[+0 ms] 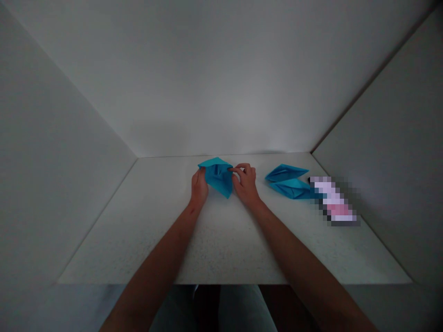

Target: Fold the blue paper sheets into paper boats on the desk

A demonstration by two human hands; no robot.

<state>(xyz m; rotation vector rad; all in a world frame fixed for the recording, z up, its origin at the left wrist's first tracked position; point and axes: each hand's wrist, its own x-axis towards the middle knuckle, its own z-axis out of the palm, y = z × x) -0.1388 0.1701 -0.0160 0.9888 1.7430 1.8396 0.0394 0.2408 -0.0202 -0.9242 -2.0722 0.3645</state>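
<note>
A folded piece of blue paper (218, 177) lies between my hands near the far middle of the white table (221, 249). My left hand (199, 186) pinches its left edge with closed fingers. My right hand (245, 182) pinches its upper right corner, fingers curled. The paper is partly folded with a point facing toward me.
Two folded blue paper boats (289, 180) rest on the table to the right of my right hand. Beside them lies a blurred-out flat object (334, 203). White walls close in the table at the back, left and right.
</note>
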